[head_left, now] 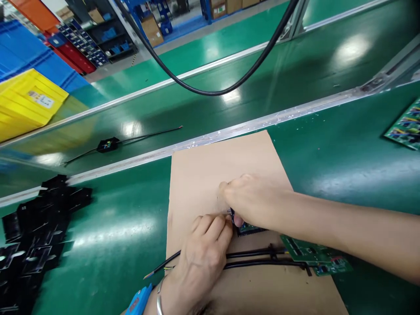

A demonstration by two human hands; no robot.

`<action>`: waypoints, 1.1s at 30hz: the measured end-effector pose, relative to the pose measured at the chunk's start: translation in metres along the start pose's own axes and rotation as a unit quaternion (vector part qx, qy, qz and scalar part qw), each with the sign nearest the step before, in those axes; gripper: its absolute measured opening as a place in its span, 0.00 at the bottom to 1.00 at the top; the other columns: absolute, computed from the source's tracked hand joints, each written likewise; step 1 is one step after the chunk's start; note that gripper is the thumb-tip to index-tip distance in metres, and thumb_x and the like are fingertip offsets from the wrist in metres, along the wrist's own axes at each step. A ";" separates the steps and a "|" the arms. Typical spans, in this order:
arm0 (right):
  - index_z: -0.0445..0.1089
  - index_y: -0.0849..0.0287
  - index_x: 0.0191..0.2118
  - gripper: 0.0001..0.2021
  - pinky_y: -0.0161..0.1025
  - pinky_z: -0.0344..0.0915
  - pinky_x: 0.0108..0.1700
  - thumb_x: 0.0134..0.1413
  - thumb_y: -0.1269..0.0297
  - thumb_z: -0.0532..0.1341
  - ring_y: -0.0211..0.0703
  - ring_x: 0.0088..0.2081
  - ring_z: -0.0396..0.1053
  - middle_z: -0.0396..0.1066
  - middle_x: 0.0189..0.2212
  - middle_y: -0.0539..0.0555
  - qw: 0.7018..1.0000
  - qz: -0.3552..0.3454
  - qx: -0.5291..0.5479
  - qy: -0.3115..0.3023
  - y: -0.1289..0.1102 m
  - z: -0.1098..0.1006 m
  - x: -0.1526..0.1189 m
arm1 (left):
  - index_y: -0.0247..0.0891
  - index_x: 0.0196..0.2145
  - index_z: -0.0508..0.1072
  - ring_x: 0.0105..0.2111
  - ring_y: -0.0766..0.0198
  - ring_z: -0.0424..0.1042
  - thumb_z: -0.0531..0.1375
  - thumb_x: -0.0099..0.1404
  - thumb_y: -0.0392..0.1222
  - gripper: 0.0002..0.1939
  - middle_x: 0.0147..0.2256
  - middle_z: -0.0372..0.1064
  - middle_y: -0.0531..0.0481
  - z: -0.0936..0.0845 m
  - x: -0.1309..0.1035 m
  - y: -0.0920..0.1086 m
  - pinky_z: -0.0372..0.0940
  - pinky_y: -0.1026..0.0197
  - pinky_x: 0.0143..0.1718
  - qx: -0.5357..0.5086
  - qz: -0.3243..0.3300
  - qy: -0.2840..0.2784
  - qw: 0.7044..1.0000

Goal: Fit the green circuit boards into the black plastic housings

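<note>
A small black case (252, 230) with a green circuit board in it lies on the cardboard sheet (223, 166), largely covered by my right hand (254, 197). That hand is closed at the case's left end, its thumb over the rim and the other fingers curled. My left hand (206, 245) rests on the cardboard with bent fingers pressed together, their tips meeting the same end of the case. What those fingertips pinch is hidden. Two black cables (252, 263) run under my left hand to green circuit boards (308, 250) beneath my right forearm.
Black plastic cases (39, 223) are heaped at the left. Past the metal rail (229, 131) lies a black case with cables (108, 144). More circuit boards (408, 127) sit at the right. A thick black cable (213, 92) hangs in front; a yellow bin (29, 105) stands far left.
</note>
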State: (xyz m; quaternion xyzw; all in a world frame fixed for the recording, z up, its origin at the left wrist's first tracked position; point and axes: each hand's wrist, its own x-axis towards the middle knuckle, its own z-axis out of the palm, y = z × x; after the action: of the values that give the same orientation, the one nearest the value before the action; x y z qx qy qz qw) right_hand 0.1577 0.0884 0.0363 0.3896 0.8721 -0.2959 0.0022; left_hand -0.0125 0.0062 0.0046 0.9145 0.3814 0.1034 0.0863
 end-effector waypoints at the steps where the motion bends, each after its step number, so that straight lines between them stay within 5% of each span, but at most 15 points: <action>1: 0.66 0.60 0.28 0.10 0.33 0.56 0.23 0.43 0.80 0.65 0.38 0.23 0.69 0.69 0.17 0.45 1.000 -0.004 0.004 -0.007 0.000 0.000 0.000 | 0.32 0.46 0.68 0.38 0.56 0.66 0.45 0.65 0.22 0.19 0.39 0.68 0.43 0.001 -0.001 0.000 0.69 0.53 0.37 0.002 -0.003 0.000 1.000; 5: 0.66 0.61 0.34 0.07 0.34 0.58 0.27 0.49 0.73 0.65 0.42 0.31 0.71 0.73 0.25 0.48 1.000 -0.006 -0.002 0.008 0.008 -0.001 -0.011 | 0.33 0.48 0.68 0.37 0.57 0.66 0.47 0.66 0.23 0.18 0.40 0.69 0.44 0.006 -0.004 -0.003 0.69 0.53 0.39 -0.027 -0.024 0.016 0.999; 9: 0.64 0.57 0.32 0.09 0.34 0.58 0.29 0.57 0.60 0.63 0.39 0.31 0.68 0.71 0.28 0.47 0.993 0.007 0.080 0.084 0.027 -0.009 -0.039 | 0.33 0.52 0.66 0.40 0.58 0.67 0.49 0.67 0.24 0.18 0.43 0.69 0.44 0.002 -0.008 -0.002 0.69 0.52 0.42 -0.047 -0.045 0.026 0.998; 13: 0.65 0.56 0.35 0.07 0.36 0.60 0.35 0.63 0.60 0.56 0.39 0.34 0.67 0.70 0.33 0.49 0.984 0.029 0.092 0.149 0.040 -0.011 -0.077 | 0.33 0.54 0.65 0.45 0.57 0.67 0.53 0.67 0.28 0.18 0.48 0.68 0.42 -0.010 -0.003 0.007 0.67 0.52 0.48 -0.037 -0.044 0.071 0.996; 18: 0.65 0.56 0.41 0.04 0.40 0.61 0.39 0.60 0.66 0.57 0.45 0.39 0.68 0.70 0.38 0.53 0.986 0.076 0.083 0.119 0.041 0.006 -0.106 | 0.34 0.60 0.62 0.52 0.51 0.63 0.53 0.66 0.32 0.24 0.58 0.63 0.46 -0.014 0.015 0.015 0.65 0.48 0.52 0.019 0.082 -0.045 0.995; 25: 0.66 0.57 0.36 0.08 0.39 0.59 0.37 0.62 0.73 0.51 0.42 0.35 0.65 0.67 0.33 0.51 0.989 0.070 0.097 0.091 0.043 0.010 -0.102 | 0.31 0.60 0.62 0.52 0.48 0.62 0.48 0.60 0.23 0.29 0.59 0.61 0.47 0.004 0.015 0.012 0.66 0.48 0.51 0.061 0.094 -0.055 0.992; 33: 0.62 0.58 0.32 0.09 0.40 0.58 0.38 0.60 0.76 0.49 0.43 0.35 0.63 0.65 0.32 0.53 0.993 0.028 0.081 0.077 0.028 0.015 -0.092 | 0.32 0.58 0.64 0.54 0.49 0.60 0.48 0.61 0.24 0.28 0.59 0.61 0.47 0.006 0.015 0.016 0.65 0.51 0.54 0.039 0.071 -0.053 0.995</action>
State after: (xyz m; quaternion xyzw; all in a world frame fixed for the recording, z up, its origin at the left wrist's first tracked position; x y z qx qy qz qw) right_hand 0.2376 0.0328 0.0316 0.4345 0.8317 -0.3343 -0.0880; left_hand 0.0101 0.0055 0.0048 0.9461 0.3144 0.0454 0.0638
